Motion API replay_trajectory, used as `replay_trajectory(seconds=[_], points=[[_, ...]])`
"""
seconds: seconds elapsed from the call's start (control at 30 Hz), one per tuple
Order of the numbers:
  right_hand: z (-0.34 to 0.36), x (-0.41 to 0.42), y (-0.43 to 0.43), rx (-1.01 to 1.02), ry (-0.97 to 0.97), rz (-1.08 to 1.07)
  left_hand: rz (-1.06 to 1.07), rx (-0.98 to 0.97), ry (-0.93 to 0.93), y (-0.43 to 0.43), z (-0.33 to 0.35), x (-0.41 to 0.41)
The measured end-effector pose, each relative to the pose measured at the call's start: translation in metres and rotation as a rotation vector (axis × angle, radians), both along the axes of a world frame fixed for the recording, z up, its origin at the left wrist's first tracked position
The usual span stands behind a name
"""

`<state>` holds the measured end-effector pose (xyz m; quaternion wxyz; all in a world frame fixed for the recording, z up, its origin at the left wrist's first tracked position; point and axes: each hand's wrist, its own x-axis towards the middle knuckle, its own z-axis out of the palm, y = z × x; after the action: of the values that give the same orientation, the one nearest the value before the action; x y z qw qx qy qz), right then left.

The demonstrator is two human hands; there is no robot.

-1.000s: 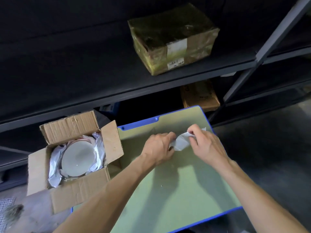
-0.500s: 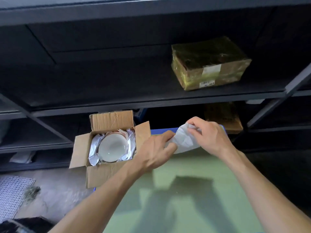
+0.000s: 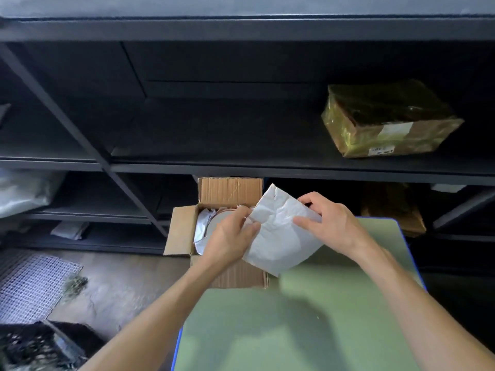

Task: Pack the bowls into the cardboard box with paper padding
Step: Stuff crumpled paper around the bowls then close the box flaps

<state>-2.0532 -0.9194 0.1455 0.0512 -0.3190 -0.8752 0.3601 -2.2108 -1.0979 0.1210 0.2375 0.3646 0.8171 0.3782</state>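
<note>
Both hands are holding a creased white paper sheet [image 3: 278,236] that is covering the right side of the open cardboard box [image 3: 230,189] in this view. The left hand [image 3: 230,238] is pinching the sheet's left edge, while the right hand [image 3: 336,226] is gripping its right side, thumb on top. The box is sitting at the far left corner of the green worktop [image 3: 308,322] with its flaps splayed. A pale bowl [image 3: 216,223] is lying inside on crumpled paper padding [image 3: 201,226], partly hidden by the left hand. A tape-wrapped parcel [image 3: 388,121] is resting on the dark shelf [image 3: 214,145] behind.
</note>
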Motion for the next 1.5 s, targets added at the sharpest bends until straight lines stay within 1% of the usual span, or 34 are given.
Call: replay_trajectory(seconds=[0.1,0.17,0.23,0.33,0.43,0.6,0.63,0.7,0.93,1.23,1.3,1.37,1.5], points=[[0.001,-0.017,-0.011,-0.069,-0.015,-0.016,0.074,0.027,-0.073,-0.020,-0.003,-0.023],[0.000,-0.031,-0.018,-0.085,-0.014,-0.022,0.109,0.008,-0.070,-0.032,-0.005,-0.038],[-0.004,-0.046,-0.026,-0.044,-0.013,-0.032,0.122,-0.043,-0.024,-0.043,-0.008,-0.050],[-0.011,-0.070,-0.037,0.068,-0.045,-0.021,0.098,-0.058,-0.046,-0.056,-0.014,-0.063],[-0.020,-0.092,-0.043,0.099,-0.050,0.005,0.077,-0.133,-0.006,-0.069,-0.016,-0.074],[-0.038,-0.122,-0.045,0.175,-0.073,0.005,0.066,-0.156,0.021,-0.079,-0.020,-0.090],[-0.040,-0.125,-0.045,0.183,-0.070,-0.005,0.026,-0.184,0.044,-0.081,-0.023,-0.094],[-0.044,-0.129,-0.046,0.201,-0.058,-0.027,-0.090,-0.235,0.154,-0.081,-0.030,-0.098],[-0.059,-0.125,-0.052,0.258,-0.012,-0.107,-0.316,-0.244,0.557,-0.075,-0.046,-0.107],[-0.063,-0.125,-0.050,0.294,0.059,-0.184,-0.402,-0.441,0.773,-0.063,-0.041,-0.105],[-0.065,-0.124,-0.050,0.296,0.062,-0.174,-0.438,-0.445,0.780,-0.061,-0.039,-0.105],[-0.067,-0.124,-0.051,0.300,0.065,-0.159,-0.454,-0.424,0.739,-0.061,-0.037,-0.105],[-0.073,-0.123,-0.057,0.316,0.058,-0.155,-0.379,-0.388,0.505,-0.065,-0.033,-0.113]])
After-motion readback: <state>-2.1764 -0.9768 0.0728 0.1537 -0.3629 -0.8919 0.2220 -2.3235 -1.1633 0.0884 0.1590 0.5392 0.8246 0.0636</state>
